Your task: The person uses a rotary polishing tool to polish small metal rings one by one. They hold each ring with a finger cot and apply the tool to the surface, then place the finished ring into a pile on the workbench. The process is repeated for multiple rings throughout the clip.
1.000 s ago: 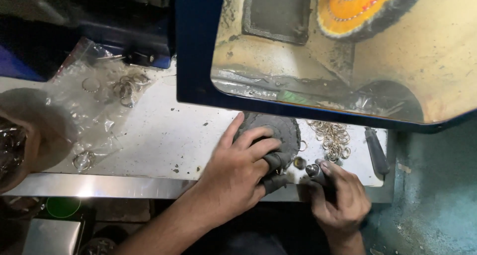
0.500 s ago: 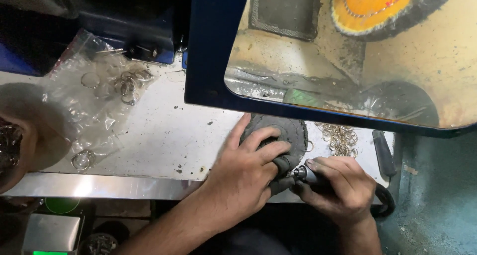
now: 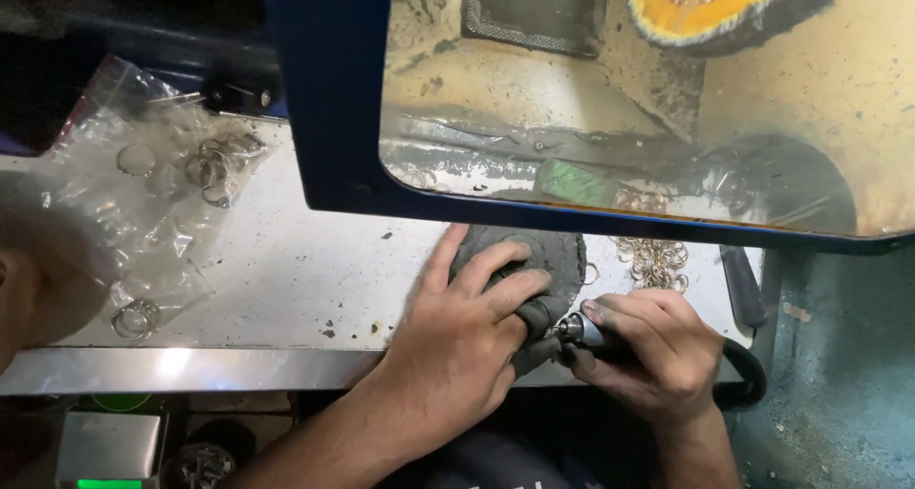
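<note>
My left hand (image 3: 467, 332) lies over a dark grey cloth pad (image 3: 543, 255) on the white bench, its fingers curled around the pad's near edge and pinching something small that the cloth hides. My right hand (image 3: 653, 351) grips a slim rotary handpiece (image 3: 583, 331) with a metal nose, whose tip points left into the pad right beside my left fingertips. A black hose (image 3: 748, 379) runs from the handpiece around my right wrist.
A heap of gold-coloured rings (image 3: 653, 257) lies behind my right hand. Clear plastic bags with metal rings (image 3: 205, 165) sit at the left. A blue-framed window shield (image 3: 334, 98) overhangs the bench, with an orange buffing wheel (image 3: 710, 3) behind it. A dark tool handle (image 3: 742, 284) lies right.
My right hand took hold of the handpiece and brought its tip left to the pad. The left hand stayed on the pad. The camera tilted slightly.
</note>
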